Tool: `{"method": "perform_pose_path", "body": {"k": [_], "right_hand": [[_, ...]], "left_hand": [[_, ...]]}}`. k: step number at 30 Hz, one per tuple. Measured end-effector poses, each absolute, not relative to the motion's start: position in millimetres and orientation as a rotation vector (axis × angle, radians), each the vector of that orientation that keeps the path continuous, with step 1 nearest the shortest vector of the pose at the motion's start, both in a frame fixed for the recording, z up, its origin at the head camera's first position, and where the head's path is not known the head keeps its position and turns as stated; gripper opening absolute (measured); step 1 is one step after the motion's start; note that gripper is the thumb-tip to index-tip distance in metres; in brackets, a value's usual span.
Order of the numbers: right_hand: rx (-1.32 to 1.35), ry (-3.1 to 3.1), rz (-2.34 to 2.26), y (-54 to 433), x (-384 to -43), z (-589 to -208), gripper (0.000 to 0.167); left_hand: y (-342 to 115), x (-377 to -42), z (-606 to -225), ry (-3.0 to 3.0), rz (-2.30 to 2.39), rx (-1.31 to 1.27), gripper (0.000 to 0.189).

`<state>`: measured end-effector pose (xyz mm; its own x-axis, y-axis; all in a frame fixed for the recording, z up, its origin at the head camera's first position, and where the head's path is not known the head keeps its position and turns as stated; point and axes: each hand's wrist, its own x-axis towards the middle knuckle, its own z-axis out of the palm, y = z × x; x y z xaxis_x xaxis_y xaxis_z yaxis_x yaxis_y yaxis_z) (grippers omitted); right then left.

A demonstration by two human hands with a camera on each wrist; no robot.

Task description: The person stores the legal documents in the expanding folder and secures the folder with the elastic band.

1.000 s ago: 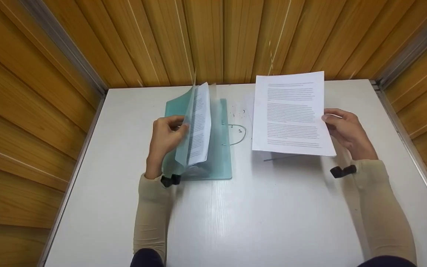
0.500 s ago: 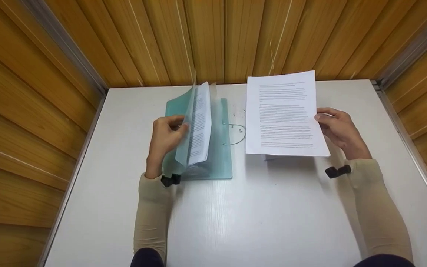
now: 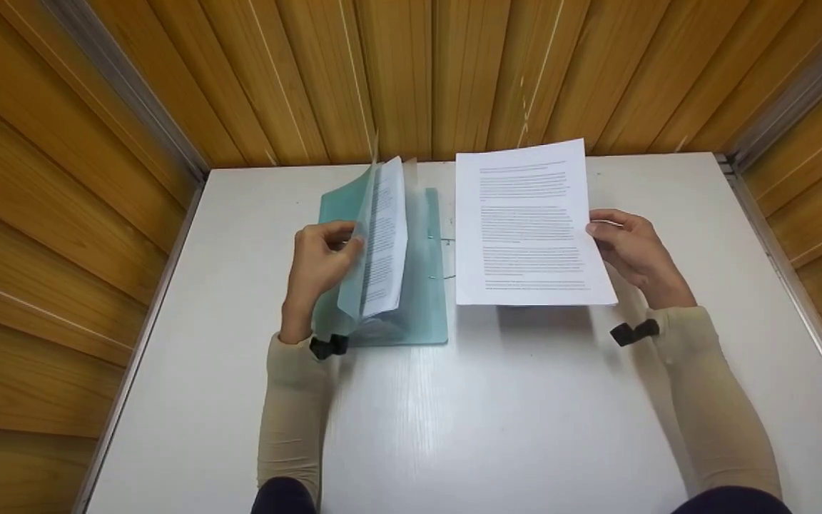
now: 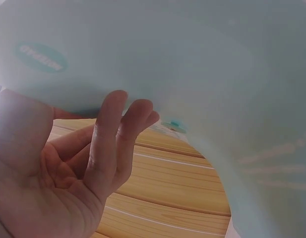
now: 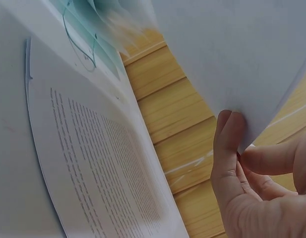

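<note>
On the left of the table lies a teal folder (image 3: 434,314), spread apart. My left hand (image 3: 320,263) pinches its raised translucent cover (image 4: 202,64) between thumb and fingers. Printed pages (image 3: 385,246) stand tilted inside the folder, fanned toward the right. My right hand (image 3: 641,255) holds a thin stack of printed sheets (image 3: 525,228) by its right edge, thumb on the near side. These sheets hang above the table just right of the folder. In the right wrist view, another printed paper stack (image 5: 108,158) lies on the table below them.
A thin cord (image 5: 76,42) loops out of the folder's right edge, partly hidden by the raised sheets in the head view. The white table (image 3: 496,428) meets wood-patterned walls (image 3: 454,78) at the back and sides.
My right hand has carried its sheets leftward, closer to the folder, and they now cover most of the cord loop. The left hand and the raised cover have stayed still.
</note>
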<state>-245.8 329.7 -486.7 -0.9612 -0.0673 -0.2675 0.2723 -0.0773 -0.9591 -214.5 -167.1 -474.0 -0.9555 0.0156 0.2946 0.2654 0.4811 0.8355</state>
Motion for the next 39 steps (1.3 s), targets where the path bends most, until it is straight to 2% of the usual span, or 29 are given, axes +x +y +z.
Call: {"method": "perform_pose_path", "body": {"k": [24,39], "right_hand": [[0.116,1.933,-2.131,289,-251,-495,0.044],[0.118,1.932,-2.089,274,-255,-503,0.038]], "left_hand": [[-167,-212,-472,-2.472,-1.466,-0.257,0.026],[-168,-211,-473,-2.468,-1.489,-0.254,0.025]]}}
